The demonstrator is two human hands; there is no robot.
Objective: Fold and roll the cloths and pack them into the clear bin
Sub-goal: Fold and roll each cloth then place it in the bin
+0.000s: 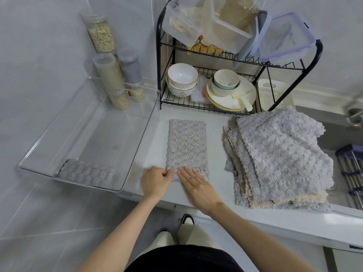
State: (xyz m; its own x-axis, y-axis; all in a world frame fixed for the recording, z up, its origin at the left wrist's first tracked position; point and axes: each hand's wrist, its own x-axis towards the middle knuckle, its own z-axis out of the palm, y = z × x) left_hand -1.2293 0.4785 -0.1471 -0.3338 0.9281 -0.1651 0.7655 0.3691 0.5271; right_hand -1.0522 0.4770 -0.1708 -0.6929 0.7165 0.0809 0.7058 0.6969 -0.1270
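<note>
Both hands work the near end of a long folded strip of grey-beige fluffy cloth (pixel 186 148) that lies on the white countertop (pixel 216 154), close to its front edge. The left hand (pixel 157 181) has its fingers curled onto the strip's near-left corner, seemingly pinching the edge to start a roll, while the right hand (pixel 196 185) lies flat with fingers straight, pressing the near end down so the fold does not spring open. Just left of the strip, at the countertop's left end, sits the clear plastic bin (pixel 94 130) — close enough for a short transfer — and one rolled grey cloth (pixel 86 173) already lies along its near wall. Toward the right end, beside the sink (pixel 334 134), a stack of unfolded grey and cream cloths (pixel 279 160) waits within the right hand's reach — most of the task appears to be left. Against the back edge stands a black wire dish rack (pixel 158 75) holding bowls and plates.
</note>
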